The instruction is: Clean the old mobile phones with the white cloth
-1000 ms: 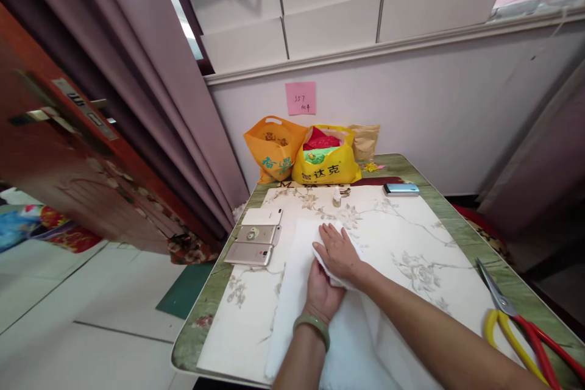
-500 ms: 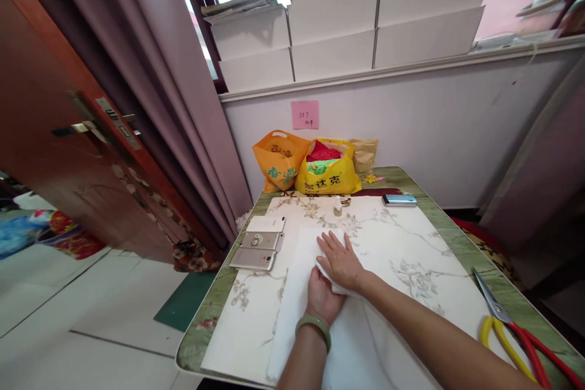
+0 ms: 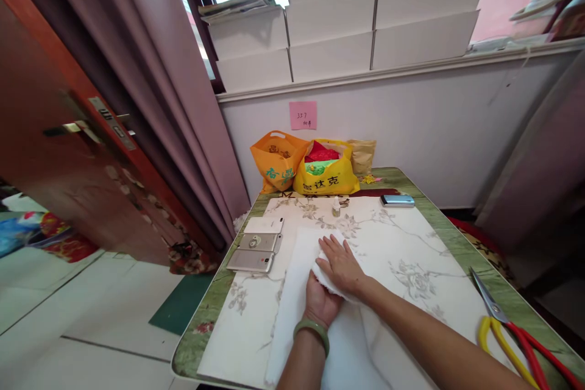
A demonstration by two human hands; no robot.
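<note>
A long white cloth (image 3: 292, 323) lies over the near middle of the table, with a part folded up around my hands. My right hand (image 3: 340, 263) rests flat on the folded part, its fingers stretched out and a little apart. Below and to the left of it, my left hand (image 3: 320, 301) is turned palm up against the fold, a green bangle (image 3: 311, 334) on its wrist. The left fingers are hidden under the cloth and my right hand. Beyond the fingertips stands a small bottle (image 3: 336, 207).
Three phones (image 3: 256, 242) lie at the left on a flowered mat (image 3: 237, 341). Scissors (image 3: 498, 314) with red and yellow handles lie at the right edge. A blue case (image 3: 397, 200), an orange bag (image 3: 278, 161) and a yellow bag (image 3: 326, 173) are at the back.
My right hand has stayed flat on the cloth with only a slight shift. A little more of the folded cloth's edge shows between my hands. The view has moved slightly.
</note>
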